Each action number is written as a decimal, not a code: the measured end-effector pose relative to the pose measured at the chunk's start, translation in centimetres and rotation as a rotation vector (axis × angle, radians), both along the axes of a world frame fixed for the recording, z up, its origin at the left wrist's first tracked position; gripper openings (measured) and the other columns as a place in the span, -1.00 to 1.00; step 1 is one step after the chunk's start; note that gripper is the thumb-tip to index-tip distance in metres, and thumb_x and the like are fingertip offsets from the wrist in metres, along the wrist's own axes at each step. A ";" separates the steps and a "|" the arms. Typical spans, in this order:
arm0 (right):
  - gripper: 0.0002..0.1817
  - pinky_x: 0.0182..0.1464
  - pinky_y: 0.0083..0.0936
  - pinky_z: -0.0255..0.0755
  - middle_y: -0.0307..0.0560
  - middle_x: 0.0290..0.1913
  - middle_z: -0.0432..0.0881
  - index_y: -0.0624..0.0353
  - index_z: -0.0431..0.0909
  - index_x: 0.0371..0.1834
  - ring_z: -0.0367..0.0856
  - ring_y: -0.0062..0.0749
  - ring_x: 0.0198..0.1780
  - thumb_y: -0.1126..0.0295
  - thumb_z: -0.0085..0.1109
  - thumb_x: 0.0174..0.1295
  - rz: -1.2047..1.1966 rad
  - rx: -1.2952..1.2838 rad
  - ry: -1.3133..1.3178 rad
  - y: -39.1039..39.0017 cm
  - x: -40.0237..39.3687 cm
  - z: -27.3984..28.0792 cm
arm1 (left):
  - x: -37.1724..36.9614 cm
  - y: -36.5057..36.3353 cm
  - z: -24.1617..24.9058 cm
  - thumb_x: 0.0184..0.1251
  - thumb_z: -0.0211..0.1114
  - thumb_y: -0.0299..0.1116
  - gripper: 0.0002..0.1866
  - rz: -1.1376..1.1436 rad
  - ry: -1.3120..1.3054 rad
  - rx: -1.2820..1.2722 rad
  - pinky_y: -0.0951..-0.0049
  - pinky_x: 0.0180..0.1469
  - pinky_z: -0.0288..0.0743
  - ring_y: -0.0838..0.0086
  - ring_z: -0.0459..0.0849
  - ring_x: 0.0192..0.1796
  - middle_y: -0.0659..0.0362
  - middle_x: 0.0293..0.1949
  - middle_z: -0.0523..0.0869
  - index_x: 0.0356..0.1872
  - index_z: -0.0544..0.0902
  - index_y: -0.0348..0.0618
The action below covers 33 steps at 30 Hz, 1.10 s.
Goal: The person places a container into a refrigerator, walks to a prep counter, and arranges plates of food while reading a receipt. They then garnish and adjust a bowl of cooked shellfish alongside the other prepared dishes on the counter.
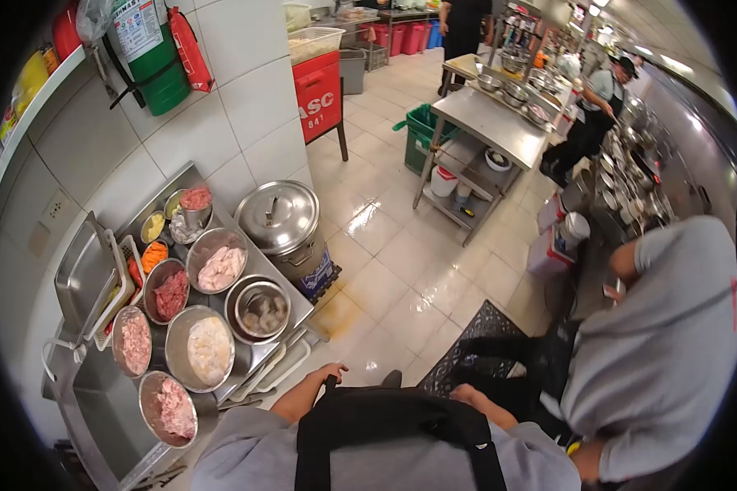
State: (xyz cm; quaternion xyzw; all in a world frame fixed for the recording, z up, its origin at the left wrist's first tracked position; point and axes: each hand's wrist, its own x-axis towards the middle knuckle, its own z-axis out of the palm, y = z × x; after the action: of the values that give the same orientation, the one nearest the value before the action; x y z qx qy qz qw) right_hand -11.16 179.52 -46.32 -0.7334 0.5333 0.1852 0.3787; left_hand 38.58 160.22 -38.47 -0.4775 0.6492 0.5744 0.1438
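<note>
My left hand [328, 374] is low in front of me, beside the top edge of my black apron [393, 417]. Its fingers look curled around a small dark piece that I cannot make out. On the other side of the apron is my right hand [468, 394], with fingers bent in and partly hidden; what it holds, if anything, does not show. To my left, steel pots stand on a steel sink counter [291, 282]. They hold pale ground meat [176, 409], red ground meat [171, 295], pale raw pieces [221, 268] and a whitish mixture [210, 350].
A lidded steel pot [278, 217] stands at the counter's end. A co-worker in a grey shirt [655, 344] is close on my right, by a dark floor mat [479, 348]. Ahead stand a steel table [495, 123], a green bin [422, 135] and a red cooler [317, 98].
</note>
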 end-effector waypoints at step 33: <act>-0.75 -0.54 -0.39 0.47 -0.10 -0.53 0.61 0.16 0.58 -0.48 0.57 -0.43 -0.56 0.25 0.13 0.26 -0.813 0.572 0.047 -67.2 -20.2 8.5 | -13.8 -65.4 2.7 0.01 0.16 -0.45 -0.47 0.604 0.005 -0.045 0.43 -0.35 0.46 0.45 0.61 -0.43 0.11 -0.46 0.68 0.14 0.55 -0.12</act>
State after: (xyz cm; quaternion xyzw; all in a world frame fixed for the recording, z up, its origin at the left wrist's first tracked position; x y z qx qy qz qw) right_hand -31.35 112.35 -37.78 -0.3285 0.7124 0.1779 0.5941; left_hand 24.83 94.85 -35.72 -0.6507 0.4907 0.5777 -0.0459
